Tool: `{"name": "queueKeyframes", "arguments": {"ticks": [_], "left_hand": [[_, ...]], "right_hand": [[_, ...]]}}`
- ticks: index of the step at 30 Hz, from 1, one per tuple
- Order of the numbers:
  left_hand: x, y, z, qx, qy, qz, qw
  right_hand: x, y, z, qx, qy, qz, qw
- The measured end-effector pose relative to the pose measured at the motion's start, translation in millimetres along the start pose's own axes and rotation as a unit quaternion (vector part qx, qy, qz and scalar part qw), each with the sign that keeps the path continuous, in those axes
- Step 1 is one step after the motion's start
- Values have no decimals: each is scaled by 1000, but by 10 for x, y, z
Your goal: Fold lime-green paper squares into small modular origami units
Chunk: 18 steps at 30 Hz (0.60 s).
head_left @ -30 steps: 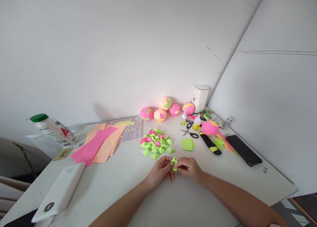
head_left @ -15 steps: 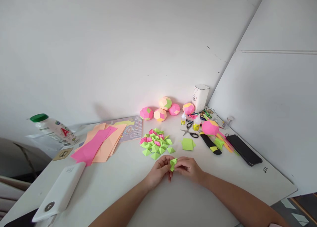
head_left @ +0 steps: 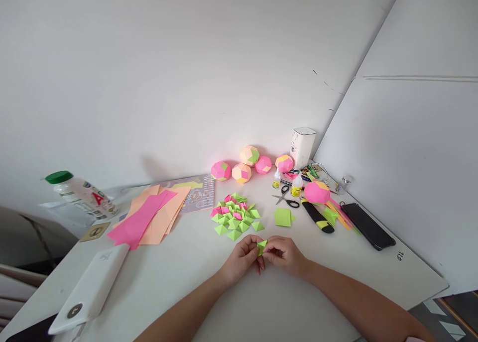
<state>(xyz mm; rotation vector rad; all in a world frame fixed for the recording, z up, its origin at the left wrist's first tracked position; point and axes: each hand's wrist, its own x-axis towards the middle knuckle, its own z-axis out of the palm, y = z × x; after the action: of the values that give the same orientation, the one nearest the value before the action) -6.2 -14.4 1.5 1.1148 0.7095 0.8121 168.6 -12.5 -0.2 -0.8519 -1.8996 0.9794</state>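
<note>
Between my left hand (head_left: pixel 241 256) and my right hand (head_left: pixel 286 255) is a small piece of green paper (head_left: pixel 262 247), folded and partly covered by the fingers. Both hands are closed on it, the left from one side and the right with thumb and fingertips from the other. Just beyond the left hand lies a heap of folded green and pink paper pieces (head_left: pixel 234 223). A stack of flat green paper squares (head_left: pixel 283 217) rests past the right hand.
Scissors (head_left: pixel 286 198), two glue bottles (head_left: pixel 296 186), a black and yellow cutter (head_left: pixel 316 216) and a phone (head_left: pixel 368 226) lie to the right. Several paper balls (head_left: pixel 241 173) line the wall. At left are coloured sheets (head_left: pixel 142 220), a white power bank (head_left: pixel 89 287) and a bottle (head_left: pixel 80 195).
The green paper has been turned and folded smaller between my fingers, so less of it shows. My hands have shifted only slightly; the other things have stayed in place.
</note>
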Motion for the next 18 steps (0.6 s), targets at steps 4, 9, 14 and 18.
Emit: {"name": "queueKeyframes", "arguments": {"ticks": [4, 9, 14, 18], "left_hand": [[-30, 22, 17, 4, -16, 6, 1000], [-60, 34, 44, 0, -46, 17, 999], [-41, -2, 38, -15, -38, 18, 999], [-32, -13, 35, -15, -25, 20, 999]], "right_hand": [[0, 19, 0, 49, 12, 49, 998], [-5, 6, -1, 124, 9, 135, 983], [17, -5, -4, 189, 14, 181, 965], [21, 4, -8, 226, 21, 183, 956]]}}
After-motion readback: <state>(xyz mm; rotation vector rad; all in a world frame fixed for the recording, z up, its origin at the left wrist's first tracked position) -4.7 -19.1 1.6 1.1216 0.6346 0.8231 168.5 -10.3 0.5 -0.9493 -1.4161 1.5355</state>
